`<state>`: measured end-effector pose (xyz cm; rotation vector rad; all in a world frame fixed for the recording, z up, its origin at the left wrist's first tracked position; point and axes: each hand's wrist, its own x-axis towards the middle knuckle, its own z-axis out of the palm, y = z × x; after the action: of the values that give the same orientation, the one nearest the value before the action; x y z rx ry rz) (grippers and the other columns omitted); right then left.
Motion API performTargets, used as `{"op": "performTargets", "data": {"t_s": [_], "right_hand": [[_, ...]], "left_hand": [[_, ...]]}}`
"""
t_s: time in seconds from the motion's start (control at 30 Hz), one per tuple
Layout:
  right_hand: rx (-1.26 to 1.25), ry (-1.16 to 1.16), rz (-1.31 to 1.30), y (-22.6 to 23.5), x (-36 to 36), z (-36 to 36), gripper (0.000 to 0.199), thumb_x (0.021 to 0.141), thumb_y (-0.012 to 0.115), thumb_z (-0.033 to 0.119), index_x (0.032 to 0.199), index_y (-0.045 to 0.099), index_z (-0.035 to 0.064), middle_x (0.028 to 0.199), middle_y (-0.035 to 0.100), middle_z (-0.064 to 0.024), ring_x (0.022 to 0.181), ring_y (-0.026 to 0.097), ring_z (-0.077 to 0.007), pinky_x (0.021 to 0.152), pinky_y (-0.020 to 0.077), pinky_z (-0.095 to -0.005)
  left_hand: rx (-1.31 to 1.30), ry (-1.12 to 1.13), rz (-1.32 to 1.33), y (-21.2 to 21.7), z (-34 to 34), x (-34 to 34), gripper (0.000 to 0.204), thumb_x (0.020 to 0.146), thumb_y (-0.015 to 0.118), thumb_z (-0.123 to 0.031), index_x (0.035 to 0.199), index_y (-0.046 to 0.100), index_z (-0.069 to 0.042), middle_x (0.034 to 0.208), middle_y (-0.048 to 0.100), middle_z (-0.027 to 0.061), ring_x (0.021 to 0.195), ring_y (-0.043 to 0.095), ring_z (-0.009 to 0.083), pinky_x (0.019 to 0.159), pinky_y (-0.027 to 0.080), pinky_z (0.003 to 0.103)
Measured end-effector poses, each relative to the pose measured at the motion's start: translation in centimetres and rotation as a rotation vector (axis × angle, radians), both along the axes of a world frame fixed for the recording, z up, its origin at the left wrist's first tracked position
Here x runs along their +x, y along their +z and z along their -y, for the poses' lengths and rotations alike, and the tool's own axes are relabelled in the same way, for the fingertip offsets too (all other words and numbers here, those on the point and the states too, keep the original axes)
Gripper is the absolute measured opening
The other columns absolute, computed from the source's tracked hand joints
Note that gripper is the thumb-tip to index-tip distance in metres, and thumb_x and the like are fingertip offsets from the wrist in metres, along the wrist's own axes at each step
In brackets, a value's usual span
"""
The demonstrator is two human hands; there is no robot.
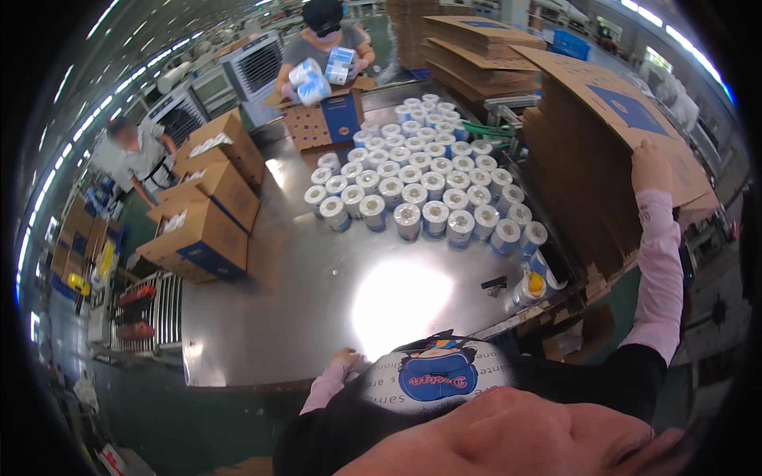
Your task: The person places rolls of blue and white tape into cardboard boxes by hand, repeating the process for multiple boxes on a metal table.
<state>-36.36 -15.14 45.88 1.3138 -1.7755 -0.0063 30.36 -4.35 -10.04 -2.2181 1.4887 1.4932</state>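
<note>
My right hand reaches out to the right, its fingers closed on the edge of a flattened cardboard box with a blue printed panel. This box lies on top of a tall stack of folded cardboard. Near the front edge of the metal table, my left hand rests with its fingers loosely out and nothing visible in them. Many white rolls in blue-and-white wrap stand upright in a group on the table, between my hands and the far side.
Across the table a co-worker holds wrapped roll packs over an open carton. Filled cartons line the left side by a roller conveyor; another person stands beyond. A yellow-topped roll is at the right corner.
</note>
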Motion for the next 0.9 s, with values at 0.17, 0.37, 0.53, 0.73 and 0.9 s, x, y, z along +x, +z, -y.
{"op": "performTargets", "data": {"t_s": [0.17,0.37,0.53,0.73,0.9], "right_hand": [[-0.006,0.411,-0.082,1.4,10.7,-2.0,0.006,0.080,0.063,0.011,0.079,0.059,0.0063,0.090,0.058,-0.0082,0.089,0.062,-0.0272,0.069,0.0516,-0.0387],[0.181,0.772,0.040,-2.2,17.4,-0.2,0.010,0.085,0.053,0.008,0.095,0.052,0.0100,0.081,0.060,-0.0080,0.073,0.064,-0.0263,0.057,0.0509,-0.0370],[0.708,0.983,0.291,-3.2,23.8,-0.2,0.014,0.086,0.058,0.012,0.097,0.053,0.0043,0.068,0.064,-0.0154,0.064,0.065,-0.0340,0.059,0.0513,-0.0428],[1.510,1.157,0.468,-11.1,29.9,-1.4,0.044,0.087,0.060,0.037,0.114,0.058,0.0024,0.079,0.065,-0.0258,0.077,0.065,-0.0409,0.074,0.0522,-0.0462],[1.792,1.224,1.525,-17.4,29.1,3.7,0.061,0.093,0.058,0.028,0.145,0.035,0.0064,0.131,0.053,-0.0129,0.116,0.053,-0.0220,0.095,0.0458,-0.0348]], "left_hand": [[-0.298,0.019,-0.074,-0.5,4.2,-0.3,0.054,0.080,0.067,-0.043,0.124,0.061,-0.012,0.118,0.064,0.0188,0.111,0.060,0.0340,0.097,0.047,0.038],[-0.953,0.314,-0.291,18.7,14.6,-2.3,0.045,0.087,0.068,-0.027,0.126,0.058,-0.009,0.090,0.066,0.0073,0.081,0.061,0.0155,0.071,0.050,0.031],[-1.262,0.871,-0.910,35.7,15.3,-0.3,0.084,0.090,0.065,-0.038,0.153,0.012,-0.021,0.146,0.036,0.0095,0.129,0.039,0.0231,0.098,0.039,0.041],[-1.155,0.900,0.218,34.8,15.7,4.1,0.094,0.089,0.065,-0.031,0.151,0.002,0.001,0.153,0.021,0.0229,0.138,0.027,0.0329,0.111,0.027,0.038],[-1.620,1.000,-0.552,30.6,11.3,6.7,0.088,0.089,0.062,-0.009,0.152,0.000,0.000,0.151,0.026,0.0164,0.133,0.035,0.0261,0.111,0.027,0.035]]}}
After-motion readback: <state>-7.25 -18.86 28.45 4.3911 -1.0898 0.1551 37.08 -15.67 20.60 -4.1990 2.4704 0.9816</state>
